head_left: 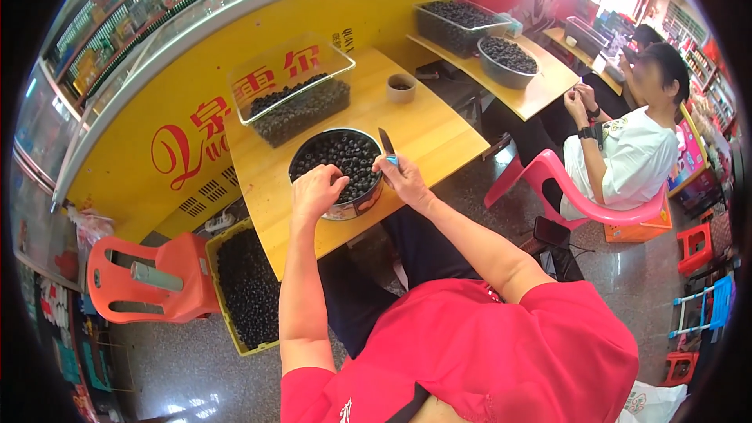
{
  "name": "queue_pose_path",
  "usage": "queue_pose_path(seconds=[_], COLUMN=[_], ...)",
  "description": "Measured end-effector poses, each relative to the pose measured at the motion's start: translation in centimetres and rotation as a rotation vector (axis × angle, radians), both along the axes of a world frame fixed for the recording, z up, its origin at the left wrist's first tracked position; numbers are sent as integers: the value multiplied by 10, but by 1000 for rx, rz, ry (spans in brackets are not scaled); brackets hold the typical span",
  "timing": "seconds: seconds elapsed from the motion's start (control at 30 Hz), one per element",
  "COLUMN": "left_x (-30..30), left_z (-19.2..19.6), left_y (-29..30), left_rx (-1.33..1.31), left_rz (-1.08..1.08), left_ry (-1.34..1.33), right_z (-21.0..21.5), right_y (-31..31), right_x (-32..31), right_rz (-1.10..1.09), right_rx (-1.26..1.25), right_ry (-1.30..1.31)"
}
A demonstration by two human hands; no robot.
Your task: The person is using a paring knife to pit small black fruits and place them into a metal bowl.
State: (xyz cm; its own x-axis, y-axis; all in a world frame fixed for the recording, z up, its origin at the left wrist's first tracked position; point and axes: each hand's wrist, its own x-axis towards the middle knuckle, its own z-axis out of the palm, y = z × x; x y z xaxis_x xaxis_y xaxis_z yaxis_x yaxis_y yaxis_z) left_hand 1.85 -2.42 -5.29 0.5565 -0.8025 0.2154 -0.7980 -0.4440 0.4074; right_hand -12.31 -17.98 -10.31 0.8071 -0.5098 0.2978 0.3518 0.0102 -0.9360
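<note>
On the wooden table in front of me stands a round tub (354, 208), filled with small, dark, roundish pieces (345, 158) like nuts or fruits; I cannot tell the kind. My left hand (317, 190) is over the tub's near left rim, fingers bent together; anything they hold is hidden. In my right hand (403, 180), at the tub's right side, is a small knife (387, 142) with a blue handle, its dark blade pointing up and away from me. Behind the tub sits a clear plastic bin (301, 106), partly filled with the same dark pieces.
A small round cup (401, 88) stands on the table (435, 121). Below its left edge, a yellow crate (247, 286) of dark pieces is beside an orange chair (160, 278). At right, a person (627, 137) sits on a pink chair (540, 180) by another table with filled containers.
</note>
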Motion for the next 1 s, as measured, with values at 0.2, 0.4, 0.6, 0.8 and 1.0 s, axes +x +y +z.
queue_pose_path(seconds=[0.2,0.4,0.6,0.8,1.0], left_x=[0,-1,-1,0,-1], left_z=[0,-1,-2,-1,-1], left_y=[-1,1,0,2,4], left_rx=[-22,-33,-45,-41,-39], left_rz=[4,12,-4,6,-4], left_ry=[5,24,17,28,21], right_z=[-3,1,1,-3,-2], right_y=[-2,-1,3,2,6], right_x=[2,2,-2,1,2], right_rz=[-4,-3,-17,-12,-49], right_rx=[-31,-9,26,-16,-6], right_ry=[-25,-4,-15,-6,2])
